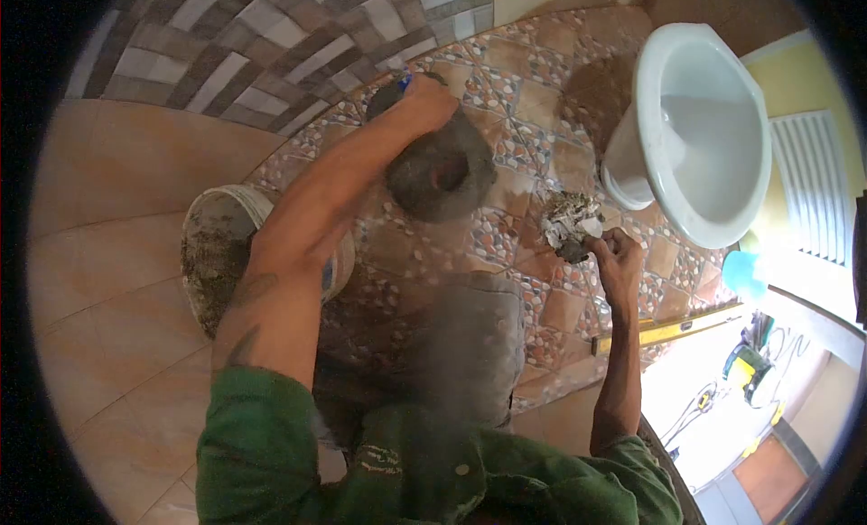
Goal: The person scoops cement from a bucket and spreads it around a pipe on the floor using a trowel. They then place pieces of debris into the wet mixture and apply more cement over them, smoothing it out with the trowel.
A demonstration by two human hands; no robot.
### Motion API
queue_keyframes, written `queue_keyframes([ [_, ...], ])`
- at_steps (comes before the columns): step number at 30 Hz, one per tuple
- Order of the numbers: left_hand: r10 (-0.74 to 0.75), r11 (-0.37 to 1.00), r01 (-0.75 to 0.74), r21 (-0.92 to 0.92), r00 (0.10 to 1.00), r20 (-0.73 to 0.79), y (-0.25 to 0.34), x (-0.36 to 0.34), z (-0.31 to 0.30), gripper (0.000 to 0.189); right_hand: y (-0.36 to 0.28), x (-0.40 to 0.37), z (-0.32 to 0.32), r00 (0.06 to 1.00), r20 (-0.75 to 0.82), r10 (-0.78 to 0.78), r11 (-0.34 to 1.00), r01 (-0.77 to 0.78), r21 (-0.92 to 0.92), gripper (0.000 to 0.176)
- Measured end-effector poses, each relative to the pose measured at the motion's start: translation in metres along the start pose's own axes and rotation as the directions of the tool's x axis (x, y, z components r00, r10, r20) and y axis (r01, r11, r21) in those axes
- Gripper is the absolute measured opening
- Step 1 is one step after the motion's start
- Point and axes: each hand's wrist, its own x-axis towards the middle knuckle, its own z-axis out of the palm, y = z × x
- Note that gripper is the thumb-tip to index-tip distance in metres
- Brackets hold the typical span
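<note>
My left hand [432, 105] is closed around a tool with a blue handle [406, 81]; most of the tool is hidden by the hand. Beneath and beside it, a ring of dark wet mortar [420, 189] surrounds a drain hole [447, 171] in the patterned tile floor [551, 110]. On the other side, my right hand [619, 257] reaches down to a small heap of pale and grey rubble [571, 225]. Its thumb and fingers are pinched at the heap's edge, and what lies between them cannot be made out.
A mortar-stained bucket [212, 254] stands at left, partly behind my left arm. The white toilet bowl [709, 137] stands at right. A yellow spirit level [691, 325] lies near my right forearm. Beyond it are a light-blue container [742, 274] and a green power tool [748, 371].
</note>
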Motion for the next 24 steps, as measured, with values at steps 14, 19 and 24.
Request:
queue_keyframes([
  [14,0.109,0.988,-0.101,0.115,0.992,-0.065,0.012,-0.018,-0.009,0.012,0.013,-0.004,0.011,0.998,0.062,0.018,0.975,-0.031,0.218,0.016],
  [19,0.098,0.973,-0.06,0.224,0.983,-0.158,0.028,0.012,0.004,0.012,0.015,-0.013,0.007,0.998,0.045,0.054,0.967,-0.064,0.246,0.016],
  [24,0.116,0.983,-0.116,0.144,0.993,0.008,0.017,-0.002,-0.025,0.018,0.023,-0.015,0.005,1.0,0.006,0.017,0.998,-0.017,0.065,0.016],
])
